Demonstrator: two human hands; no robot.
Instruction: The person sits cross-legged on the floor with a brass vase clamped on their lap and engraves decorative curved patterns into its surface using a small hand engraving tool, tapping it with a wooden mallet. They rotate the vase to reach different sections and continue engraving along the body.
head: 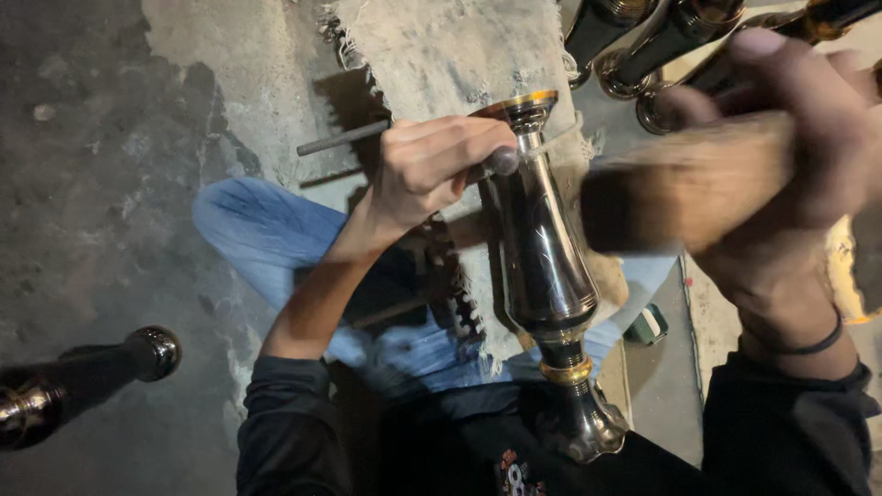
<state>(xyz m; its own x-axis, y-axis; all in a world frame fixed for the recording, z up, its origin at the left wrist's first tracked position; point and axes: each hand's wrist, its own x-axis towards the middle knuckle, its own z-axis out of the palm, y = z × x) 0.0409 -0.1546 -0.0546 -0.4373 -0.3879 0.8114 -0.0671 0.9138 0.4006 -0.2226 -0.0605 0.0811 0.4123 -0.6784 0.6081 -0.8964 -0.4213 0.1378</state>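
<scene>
Two hands, one punch, one wooden block

Left hand (430,170) closed round a thin metal rod (342,139), fingers curled tight, rod running out past the knuckles to the left and its rounded end (503,161) pressed against the neck of a dark polished metal vase (544,266). Vase lying lengthwise just right of that hand, gold-rimmed mouth (521,99) away from the body, flared foot (588,427) toward the chest, brass band (565,371) just above the foot. Right hand (797,156) raised close to the camera, wrapped round a wooden block (684,188), blurred, held above and to the right of the vase, apart from the rod's end. Black band (808,347) on the right wrist, dark sleeves on both arms. Under the vase a frayed grey cloth (441,55) over a blue-jeaned leg (276,230). Farther out, more dark vases (661,37) along the top edge, another dark metal piece (83,381) on the stained concrete floor (92,184) at lower left, and a small green-and-white object (649,323) near the right knee.
</scene>
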